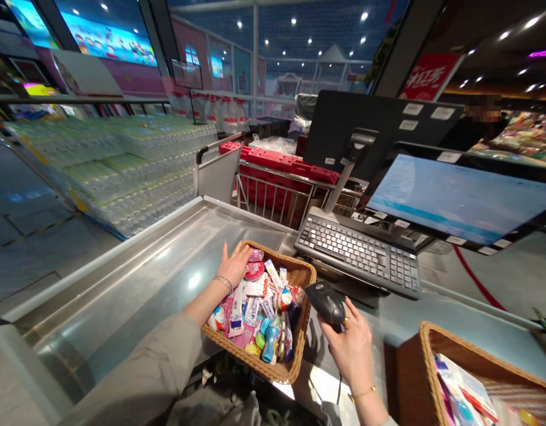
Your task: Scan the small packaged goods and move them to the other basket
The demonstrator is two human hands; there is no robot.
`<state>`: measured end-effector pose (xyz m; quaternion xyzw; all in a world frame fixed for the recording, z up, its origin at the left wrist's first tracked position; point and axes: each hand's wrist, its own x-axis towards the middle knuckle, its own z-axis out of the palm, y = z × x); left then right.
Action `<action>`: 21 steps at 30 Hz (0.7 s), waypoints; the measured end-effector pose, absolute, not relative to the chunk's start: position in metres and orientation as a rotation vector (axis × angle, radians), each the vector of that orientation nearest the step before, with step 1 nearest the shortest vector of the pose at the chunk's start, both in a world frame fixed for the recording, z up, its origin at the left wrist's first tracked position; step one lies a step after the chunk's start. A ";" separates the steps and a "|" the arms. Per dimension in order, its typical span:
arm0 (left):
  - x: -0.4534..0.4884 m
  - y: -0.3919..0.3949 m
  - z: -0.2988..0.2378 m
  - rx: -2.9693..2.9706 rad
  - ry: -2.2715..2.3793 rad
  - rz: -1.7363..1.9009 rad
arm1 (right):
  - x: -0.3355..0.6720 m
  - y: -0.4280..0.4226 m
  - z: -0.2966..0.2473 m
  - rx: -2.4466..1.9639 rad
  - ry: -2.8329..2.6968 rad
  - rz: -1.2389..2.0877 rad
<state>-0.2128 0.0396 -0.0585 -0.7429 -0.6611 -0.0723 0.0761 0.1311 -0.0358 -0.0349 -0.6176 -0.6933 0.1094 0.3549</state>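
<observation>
While the left hand (234, 266) lies open against the packets (250, 302) heaped in a woven wicker basket (273, 370), seemingly to steady them, the right hand (350, 349) clenches a black corded barcode scanner (327, 302) just beside the basket, at its three o'clock. The basket's rough plaited rim contrasts with the smooth stainless steel surface (122, 284) beneath it, and a second wicker basket (426, 349) sits at four o'clock.
</observation>
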 end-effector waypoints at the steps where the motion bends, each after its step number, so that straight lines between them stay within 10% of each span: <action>1: -0.215 0.044 -0.062 -2.231 -1.968 -0.213 | 0.130 -0.034 -0.035 -1.598 -1.790 0.283; 21: -0.204 0.045 -0.059 -2.201 -1.880 -0.387 | 0.130 -0.024 -0.043 -1.626 -1.716 0.290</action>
